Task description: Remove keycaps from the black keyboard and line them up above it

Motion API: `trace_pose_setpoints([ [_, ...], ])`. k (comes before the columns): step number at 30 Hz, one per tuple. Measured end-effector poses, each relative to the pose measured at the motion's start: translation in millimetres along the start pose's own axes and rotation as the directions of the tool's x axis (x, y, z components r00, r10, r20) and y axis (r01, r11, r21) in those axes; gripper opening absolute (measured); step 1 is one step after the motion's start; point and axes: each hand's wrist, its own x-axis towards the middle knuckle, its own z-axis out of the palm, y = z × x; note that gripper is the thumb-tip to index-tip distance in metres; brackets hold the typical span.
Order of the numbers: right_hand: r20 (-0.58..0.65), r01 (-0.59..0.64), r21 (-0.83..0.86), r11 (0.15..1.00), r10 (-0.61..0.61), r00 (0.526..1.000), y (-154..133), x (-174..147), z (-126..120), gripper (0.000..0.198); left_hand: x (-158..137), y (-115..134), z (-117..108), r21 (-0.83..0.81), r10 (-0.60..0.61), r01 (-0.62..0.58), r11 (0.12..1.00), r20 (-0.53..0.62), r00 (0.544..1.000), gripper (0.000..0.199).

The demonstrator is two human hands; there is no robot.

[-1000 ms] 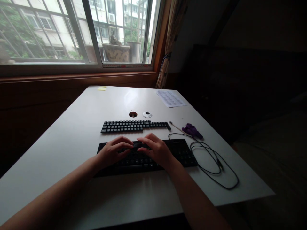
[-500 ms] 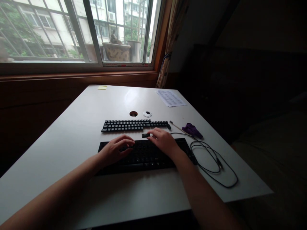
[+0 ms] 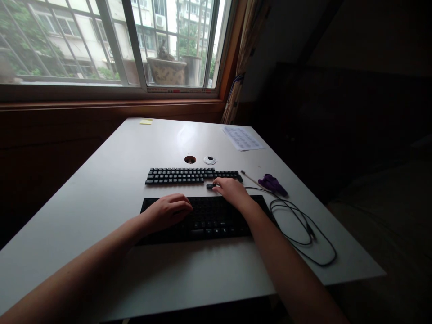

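Note:
The black keyboard [image 3: 216, 225] lies across the near part of the table, with keycaps showing along its lower rows and much of its upper part dark and bare-looking. My left hand [image 3: 172, 209] is over its left half, fingers curled down and pressed together; whatever they may hold is hidden. Just beyond the keyboard's top edge, my right hand [image 3: 231, 189] is closed on a wide black keycap [image 3: 209, 186] by its right end. Loose keycaps [image 3: 178, 176] stand in tidy rows behind both hands.
Right of the keyboard lie a coiled black cable [image 3: 297, 225], a thin brush [image 3: 251, 178] and a purple cloth [image 3: 272, 184]. Farther back are printed sheets [image 3: 243, 137], a cable hole [image 3: 190, 159], its white cover [image 3: 209, 160] and a yellow note [image 3: 146, 121].
My right hand has moved slightly away from me with the keycap, toward the keycap rows. The fingers of my left hand have drawn closer together over the keyboard.

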Motion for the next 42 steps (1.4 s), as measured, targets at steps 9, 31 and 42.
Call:
trace_pose_setpoints([
  [9, -0.177, 0.071, 0.069, 0.995, -0.058, 0.983, 3.2, -14.2, 2.7, 0.029, -2.1, -3.5, 2.2, 0.014, -0.013, 0.013, 1.0, 0.027, 1.0, 0.017],
  [31, -0.033, 0.203, -0.14, 0.969, -0.209, 0.977, -9.2, -25.2, 4.1, 0.035, -3.4, -4.1, 2.7, 0.019, -0.057, 0.055, 0.998, 0.089, 0.994, 0.016],
  [42, -0.028, 0.17, -0.15, 0.974, -0.176, 0.984, -11.3, -19.2, 8.5, 0.041, -2.6, -4.2, 2.5, 0.027, -0.06, 0.058, 0.998, 0.101, 0.993, 0.015],
])
